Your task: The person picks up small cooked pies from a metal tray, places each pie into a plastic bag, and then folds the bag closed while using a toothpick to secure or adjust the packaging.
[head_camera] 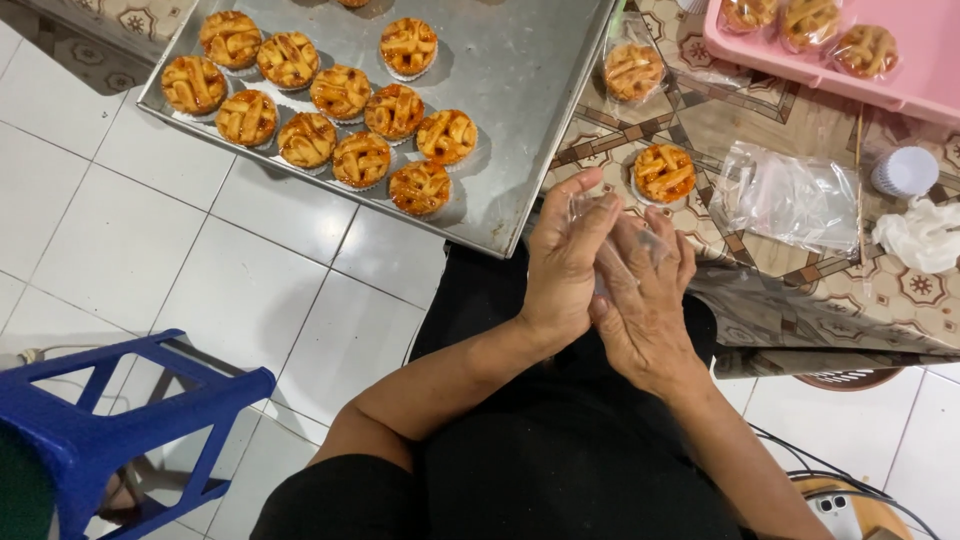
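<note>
Left hand point(563, 262) and right hand point(645, 300), fingers loosely curled, together around a small clear plastic bag point(612, 250).

Your two hands press a small clear plastic bag point(612, 255) between them: thin, crinkled, see-through, upright, its top edge poking above your fingertips, no tart seen inside. It's held over your lap, just off the counter edge. Nearest tart point(664, 172) sits bare on the counter just beyond your fingers: round, golden lattice top, orange filling, white paper cup, upright.
</note>
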